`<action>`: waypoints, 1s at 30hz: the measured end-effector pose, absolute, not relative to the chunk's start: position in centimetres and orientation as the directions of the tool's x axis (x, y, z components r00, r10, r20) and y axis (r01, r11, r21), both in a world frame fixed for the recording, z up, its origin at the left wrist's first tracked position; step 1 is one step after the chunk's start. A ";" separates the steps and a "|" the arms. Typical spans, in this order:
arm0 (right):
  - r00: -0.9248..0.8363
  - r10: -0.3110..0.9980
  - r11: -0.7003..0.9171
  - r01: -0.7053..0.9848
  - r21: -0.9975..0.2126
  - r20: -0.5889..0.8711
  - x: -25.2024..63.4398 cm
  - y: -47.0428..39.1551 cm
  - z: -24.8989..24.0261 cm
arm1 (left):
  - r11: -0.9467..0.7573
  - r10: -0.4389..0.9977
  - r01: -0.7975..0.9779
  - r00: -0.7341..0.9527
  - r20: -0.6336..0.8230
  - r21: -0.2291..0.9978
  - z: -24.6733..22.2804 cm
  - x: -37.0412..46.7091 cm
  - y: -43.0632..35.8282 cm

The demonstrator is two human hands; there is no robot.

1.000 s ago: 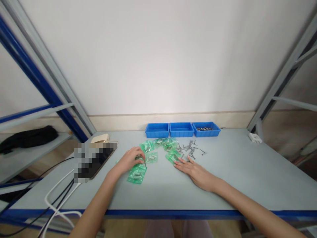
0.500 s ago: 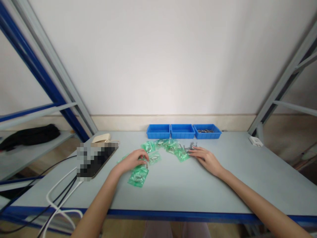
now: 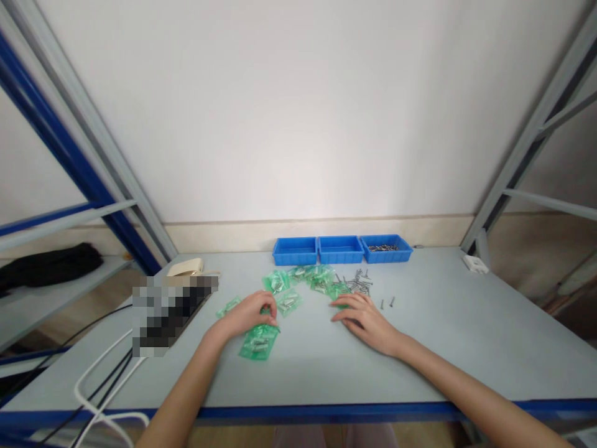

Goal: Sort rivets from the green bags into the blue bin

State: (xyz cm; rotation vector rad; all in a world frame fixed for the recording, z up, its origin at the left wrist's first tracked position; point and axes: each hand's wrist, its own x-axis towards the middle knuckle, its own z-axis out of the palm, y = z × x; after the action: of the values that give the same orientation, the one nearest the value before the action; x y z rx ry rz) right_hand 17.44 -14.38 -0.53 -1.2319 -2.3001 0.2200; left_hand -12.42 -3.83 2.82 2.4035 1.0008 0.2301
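Observation:
My left hand is closed, thumb and fingertips pressed together at the top edge of a green plastic bag with small metal parts inside. What the fingertips pinch is too small to make out. My right hand lies low over the table with its fingers stretched to the left and slightly apart. Its fingers partly cover another green bag. Behind that hand is a loose pile of grey screws, and two single screws lie to its right. Between the hands sits a paler green bag.
More green bags form an arc behind my hands. Three blue bins stand along the wall; the right bin holds metal pieces. A blurred-out dark device and cables are at left, a white charger at right.
My right hand has moved left and nearer to me, off the screw pile, which now shows more. Two screws now show to its right. My left hand's fingers have closed together by the bag.

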 end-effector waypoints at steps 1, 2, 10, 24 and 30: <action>-0.435 0.819 0.564 0.730 -0.386 0.374 17.5 -14.2 -0.4 | -0.576 0.716 0.623 0.697 -0.041 0.530 2.7 -12.2 -3.8; -0.411 0.826 0.551 0.730 -0.403 0.385 17.7 -14.0 -0.3 | -0.556 0.732 0.635 0.680 -0.046 0.537 2.7 -12.0 -3.7; -0.268 0.853 0.492 0.698 -0.520 0.448 17.0 -12.2 0.0 | -0.591 0.739 0.617 0.672 0.042 0.520 3.3 -11.7 -3.6; -0.488 0.794 0.608 0.634 -0.477 0.363 11.6 -12.7 0.5 | -0.624 0.703 0.636 0.711 -0.030 0.455 3.3 -11.9 -4.7; -0.274 0.886 0.453 0.687 -0.569 0.374 12.1 -12.3 0.4 | -0.657 0.738 0.598 0.634 0.230 0.459 4.3 -8.9 -5.6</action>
State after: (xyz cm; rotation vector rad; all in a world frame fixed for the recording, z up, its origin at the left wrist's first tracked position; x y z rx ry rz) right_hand 12.11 -12.29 0.40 -1.3093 -2.0466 0.3887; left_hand -8.85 -5.57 4.25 2.5171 1.0678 0.5754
